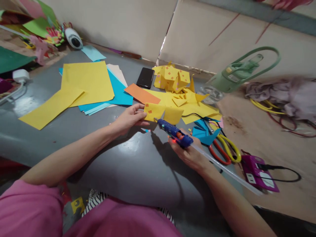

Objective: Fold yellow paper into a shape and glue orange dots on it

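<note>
In my left hand (132,118) is the left end of a folded yellow paper piece (174,115) with small orange squares on it; the fingers pinch its edge. My right hand (189,153) is wrapped round a blue glue gun (170,127), a small red light glowing by the fingers. The nozzle points up and left, at or very near the paper's face; whether it touches I cannot tell. Out of the gun's back runs a long clear glue stick (229,172). Right of the gun lie blue paper scraps (203,131) and scissors (228,148) with red and yellow handles.
Behind my hands are yellow spotted paper boxes (171,77), a black phone (145,77) and an orange paper strip (142,93). Yellow sheets (86,82) lie left over blue ones. A green bottle (228,77) and a purple power socket block (259,173) stand right; a pink glue gun (39,49) lies far left.
</note>
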`<state>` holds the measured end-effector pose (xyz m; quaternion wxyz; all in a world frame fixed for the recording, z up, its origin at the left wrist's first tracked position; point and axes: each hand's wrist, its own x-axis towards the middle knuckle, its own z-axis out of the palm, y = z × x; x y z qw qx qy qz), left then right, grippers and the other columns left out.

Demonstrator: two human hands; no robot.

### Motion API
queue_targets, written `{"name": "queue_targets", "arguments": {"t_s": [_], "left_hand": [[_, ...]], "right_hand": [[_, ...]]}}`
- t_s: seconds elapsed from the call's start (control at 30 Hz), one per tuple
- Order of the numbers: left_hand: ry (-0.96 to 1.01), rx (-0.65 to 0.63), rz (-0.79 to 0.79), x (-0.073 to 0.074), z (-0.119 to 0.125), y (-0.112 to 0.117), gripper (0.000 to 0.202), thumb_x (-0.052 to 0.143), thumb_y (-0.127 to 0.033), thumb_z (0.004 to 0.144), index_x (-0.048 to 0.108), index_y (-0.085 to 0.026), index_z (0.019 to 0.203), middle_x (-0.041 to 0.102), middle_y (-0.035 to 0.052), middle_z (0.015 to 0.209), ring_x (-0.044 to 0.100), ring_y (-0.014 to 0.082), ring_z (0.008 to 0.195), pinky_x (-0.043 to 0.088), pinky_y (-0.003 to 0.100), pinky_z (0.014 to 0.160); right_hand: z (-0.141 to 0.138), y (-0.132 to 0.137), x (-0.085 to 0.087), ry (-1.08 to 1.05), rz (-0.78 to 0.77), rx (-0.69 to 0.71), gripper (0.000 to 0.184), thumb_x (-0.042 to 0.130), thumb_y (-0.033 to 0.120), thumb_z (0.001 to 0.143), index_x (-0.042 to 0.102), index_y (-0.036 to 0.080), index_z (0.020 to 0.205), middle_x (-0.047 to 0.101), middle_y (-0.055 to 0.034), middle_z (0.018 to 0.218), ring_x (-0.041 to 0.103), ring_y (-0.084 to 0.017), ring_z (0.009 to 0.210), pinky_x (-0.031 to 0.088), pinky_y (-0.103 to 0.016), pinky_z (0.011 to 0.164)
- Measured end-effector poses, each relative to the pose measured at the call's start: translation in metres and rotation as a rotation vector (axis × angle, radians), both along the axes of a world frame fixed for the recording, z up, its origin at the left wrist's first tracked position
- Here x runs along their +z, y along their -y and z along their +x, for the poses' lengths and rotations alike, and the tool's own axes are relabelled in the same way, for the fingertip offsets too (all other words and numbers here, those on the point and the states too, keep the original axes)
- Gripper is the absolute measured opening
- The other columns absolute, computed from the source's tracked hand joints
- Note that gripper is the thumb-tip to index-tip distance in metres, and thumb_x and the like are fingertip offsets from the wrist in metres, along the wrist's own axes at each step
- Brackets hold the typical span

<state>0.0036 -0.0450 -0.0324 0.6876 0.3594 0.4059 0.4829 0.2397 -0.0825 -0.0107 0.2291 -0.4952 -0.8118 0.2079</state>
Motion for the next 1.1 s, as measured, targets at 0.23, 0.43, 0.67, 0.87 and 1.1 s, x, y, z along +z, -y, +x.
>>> {"name": "queue_targets", "arguments": {"t_s": [0.23,0.43,0.67,0.87,1.1], "left_hand": [[-0.024,0.008,-0.006,0.001,-0.0004,-0.0012,0.016,0.059,-0.007,0.088,0.06,-0.016,0.101,0.073,0.0068,0.103,0.073,0.0127,0.079,0.06,0.026,0.071],[-0.012,0.0,-0.011,0.0002,0.0002,0.0,0.016,0.06,-0.008,0.087,0.06,-0.017,0.101,0.074,0.0068,0.099,0.073,0.0135,0.077,0.06,0.026,0.07],[-0.016,0.021,-0.013,0.0013,0.0005,-0.0003,0.016,0.06,-0.008,0.087,0.059,-0.017,0.1,0.074,0.0062,0.1,0.073,0.0128,0.076,0.06,0.025,0.069],[-0.013,-0.008,-0.004,0.0008,0.0006,0.0003,0.018,0.061,-0.008,0.086,0.059,-0.017,0.101,0.074,0.0065,0.099,0.074,0.0134,0.077,0.06,0.025,0.069],[0.006,-0.001,-0.001,-0.0014,-0.0002,0.0,0.018,0.063,-0.008,0.086,0.059,-0.017,0.101,0.074,0.0069,0.102,0.074,0.0136,0.079,0.06,0.024,0.068]], "right_hand": [[-0.0008,0.0019,0.0007,0.002,-0.029,0.021,0.021,0.052,0.04,0.088,0.046,0.025,0.074,0.052,0.0023,0.061,0.047,-0.015,0.053,0.036,-0.028,0.052],[-0.0014,0.002,0.0029,0.006,-0.009,0.016,0.02,0.051,0.04,0.089,0.048,0.025,0.075,0.054,0.0013,0.063,0.049,-0.015,0.054,0.037,-0.029,0.052],[-0.0006,0.0026,0.0022,0.024,-0.027,0.02,0.02,0.052,0.04,0.089,0.048,0.025,0.075,0.054,0.0014,0.062,0.052,-0.016,0.057,0.037,-0.029,0.053],[-0.0005,0.0019,0.0005,0.031,-0.024,0.012,0.019,0.051,0.041,0.088,0.05,0.025,0.077,0.055,0.0008,0.064,0.055,-0.018,0.06,0.039,-0.029,0.055],[-0.0002,0.0022,-0.0007,0.018,-0.007,0.005,0.018,0.052,0.04,0.089,0.052,0.025,0.078,0.056,0.0003,0.064,0.055,-0.019,0.06,0.039,-0.03,0.055]]}}
